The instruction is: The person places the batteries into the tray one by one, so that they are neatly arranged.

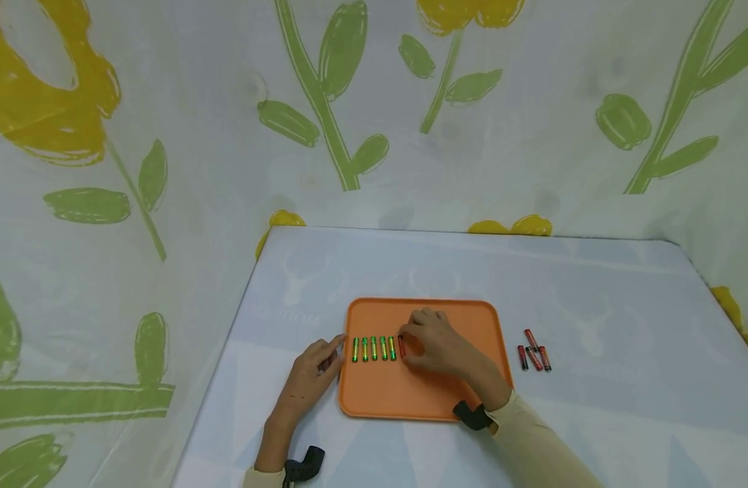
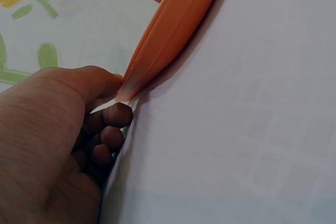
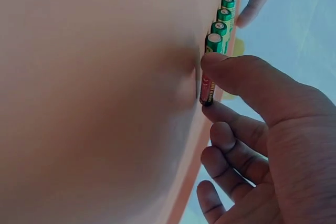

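Observation:
An orange tray (image 1: 374, 400) carries a row of several green-and-yellow batteries (image 1: 374, 348), standing side by side toward its left part. At the right end of that row, my right hand (image 1: 437, 344) pinches a red battery (image 3: 208, 86) between thumb and a fingertip, right beside the nearest green one. Its other fingers curve loosely below, as the right wrist view shows. My left hand (image 1: 310, 373) touches the tray's left rim with its fingertips. In the left wrist view, the thumb meets the orange edge and the other fingers are bent beneath, holding no battery.
Several red batteries (image 1: 534, 350) lie in a loose cluster on the table to the right of the tray. A pale patterned cloth covers the table (image 1: 593, 420). Behind it and to the left hangs a white sheet (image 1: 215, 102) printed with yellow flowers and green leaves.

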`<act>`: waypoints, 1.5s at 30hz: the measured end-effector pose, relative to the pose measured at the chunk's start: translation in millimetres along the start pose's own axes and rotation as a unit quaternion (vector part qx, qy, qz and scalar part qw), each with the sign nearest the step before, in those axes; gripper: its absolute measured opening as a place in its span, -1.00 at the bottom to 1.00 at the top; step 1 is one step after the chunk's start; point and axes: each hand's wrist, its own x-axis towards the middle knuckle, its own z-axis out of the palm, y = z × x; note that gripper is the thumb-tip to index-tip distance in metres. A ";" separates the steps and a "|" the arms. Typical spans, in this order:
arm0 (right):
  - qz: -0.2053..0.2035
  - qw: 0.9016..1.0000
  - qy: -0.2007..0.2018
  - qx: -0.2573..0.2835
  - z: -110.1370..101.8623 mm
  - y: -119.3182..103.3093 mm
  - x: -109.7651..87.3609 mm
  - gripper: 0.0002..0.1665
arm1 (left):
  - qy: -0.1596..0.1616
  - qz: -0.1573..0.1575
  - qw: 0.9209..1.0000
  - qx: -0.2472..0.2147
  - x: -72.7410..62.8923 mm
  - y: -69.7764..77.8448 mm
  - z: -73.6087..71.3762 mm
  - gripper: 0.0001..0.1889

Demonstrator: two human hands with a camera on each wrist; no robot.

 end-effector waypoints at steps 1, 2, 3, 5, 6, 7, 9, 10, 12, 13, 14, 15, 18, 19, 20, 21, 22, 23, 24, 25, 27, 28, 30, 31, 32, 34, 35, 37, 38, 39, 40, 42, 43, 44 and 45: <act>0.002 1.000 -0.002 -0.002 -0.2 0.3 -1.1 -0.62 | 0.000 0.001 1.000 0.001 0.0 0.6 1.0 -0.55; 0.003 1.000 -0.004 -0.007 -0.6 0.6 -2.0 -0.61 | 0.000 0.003 1.000 0.001 0.0 1.3 1.9 -0.55; 0.005 1.000 -0.008 -0.012 -1.7 0.7 -2.6 -0.61 | 0.000 0.004 1.000 0.001 0.0 1.9 2.7 -0.55; 0.008 1.000 -0.011 -0.015 -5.8 -0.2 -3.7 -0.59 | 0.000 0.011 1.000 0.001 0.0 2.7 4.4 -0.55; 0.011 1.000 -0.012 -0.016 -8.4 -0.9 -4.1 -0.57 | 0.000 0.012 1.000 -0.001 0.1 3.1 5.1 -0.55; 0.012 1.000 -0.012 -0.015 -11.8 -2.0 -4.5 -0.56 | 0.000 0.014 1.000 -0.002 0.2 3.3 5.7 -0.55; 0.018 1.000 -0.013 -0.013 -19.8 -4.4 -5.8 -0.51 | -0.002 0.010 1.000 -0.003 0.2 3.4 6.4 -0.55; 0.022 1.000 -0.013 -0.010 -24.0 -5.6 -7.3 -0.49 | -0.003 0.008 1.000 -0.003 0.1 3.3 6.6 -0.55; 0.031 0.999 -0.012 -0.010 -31.8 -6.8 -11.4 -0.47 | -0.005 -0.003 1.000 -0.002 -0.2 2.9 6.5 -0.55; 0.036 0.999 -0.011 -0.013 -35.2 -6.7 -14.2 -0.48 | -0.006 -0.007 1.000 0.000 -0.4 2.8 6.3 -0.55; 0.042 0.999 -0.010 -0.016 -38.7 -6.2 -17.6 -0.48 | -0.006 -0.010 1.000 0.001 -0.6 2.8 6.0 -0.55; 0.047 0.999 -0.007 -0.019 -41.5 -4.7 -21.6 -0.49 | -0.007 -0.013 1.000 0.003 -0.7 2.7 5.6 -0.55; 0.066 0.997 0.003 -0.031 -48.5 2.3 -37.0 -0.51 | -0.008 -0.017 1.000 0.005 -1.0 2.6 3.9 -0.54; 0.074 0.997 0.006 -0.033 -50.6 5.6 -43.3 -0.51 | -0.008 -0.019 1.000 0.006 -1.0 2.8 3.2 -0.54; 0.081 0.996 0.010 -0.032 -52.8 9.0 -49.7 -0.51 | -0.008 -0.019 1.000 0.006 -0.8 2.6 2.6 -0.54; 0.086 0.996 0.014 -0.030 -54.7 12.7 -56.3 -0.52 | -0.008 -0.021 1.000 0.006 -0.6 2.6 1.9 -0.54; 0.093 0.995 0.018 -0.026 -56.8 16.1 -63.2 -0.52 | -0.008 -0.021 1.000 0.006 -0.3 2.7 1.3 -0.54; 0.099 0.995 0.022 -0.021 -58.9 19.5 -70.1 -0.52 | -0.009 -0.021 1.000 0.007 0.0 2.7 0.9 -0.54; 0.105 0.994 0.027 -0.016 -61.3 22.8 -76.4 -0.52 | -0.008 -0.020 1.000 0.008 0.6 2.5 0.0 -0.54; 0.108 0.994 0.033 -0.012 -63.4 26.5 -82.3 -0.53 | -0.008 -0.018 1.000 0.011 1.3 2.1 -0.8 -0.54; 0.111 0.993 0.045 -0.007 -67.7 33.6 -93.1 -0.53 | -0.007 -0.015 1.000 0.017 2.5 1.1 -2.1 -0.54; 0.111 0.992 0.051 -0.008 -69.4 37.1 -98.2 -0.52 | -0.007 -0.015 1.000 0.019 2.7 0.8 -2.7 -0.54; 0.115 0.992 0.057 -0.016 -72.3 43.8 -106.9 -0.52 | -0.006 -0.015 1.000 0.020 3.0 0.6 -4.1 -0.55; 0.120 0.991 0.058 -0.021 -73.0 47.2 -110.7 -0.53 | -0.006 -0.015 1.000 0.020 3.0 0.7 -4.7 -0.55; 0.126 0.990 0.056 -0.026 -73.1 50.2 -114.6 -0.53 | -0.005 -0.015 1.000 0.019 3.0 0.8 -5.2 -0.55; 0.142 0.988 0.054 -0.032 -73.9 54.9 -122.0 -0.55 | -0.004 -0.015 1.000 0.015 3.1 0.9 -5.6 -0.55; 0.149 0.987 0.053 -0.036 -73.8 57.1 -125.4 -0.56 | -0.005 -0.014 1.000 0.014 3.3 1.5 -5.7 -0.55; 0.159 0.985 0.055 -0.036 -73.5 60.9 -132.3 -0.58 | -0.005 -0.014 1.000 0.012 3.6 1.5 -4.8 -0.55; 0.160 0.985 0.057 -0.036 -73.6 62.6 -135.7 -0.58 | -0.005 -0.017 1.000 0.011 3.5 1.9 -4.1 -0.55; 0.159 0.985 0.059 -0.037 -74.0 64.0 -138.9 -0.58 | -0.005 -0.020 1.000 0.010 3.4 2.0 -3.3 -0.55; 0.158 0.985 0.059 -0.038 -73.9 65.5 -141.9 -0.58 | -0.006 -0.022 1.000 0.010 3.1 2.6 -2.6 -0.55; 0.160 0.985 0.056 -0.043 -74.0 68.1 -147.8 -0.58 | -0.005 -0.024 1.000 0.009 2.4 3.0 -0.8 -0.56; 0.162 0.984 0.052 -0.046 -74.3 69.0 -150.6 -0.57 | -0.004 -0.023 1.000 0.009 2.1 3.3 0.1 -0.55; 0.164 0.984 0.050 -0.048 -74.8 69.8 -153.1 -0.56 | -0.004 -0.022 1.000 0.011 1.9 3.8 0.9 -0.55; 0.168 0.983 0.046 -0.049 -75.3 70.5 -155.4 -0.55 | -0.002 -0.018 1.000 0.012 2.0 3.9 1.6 -0.55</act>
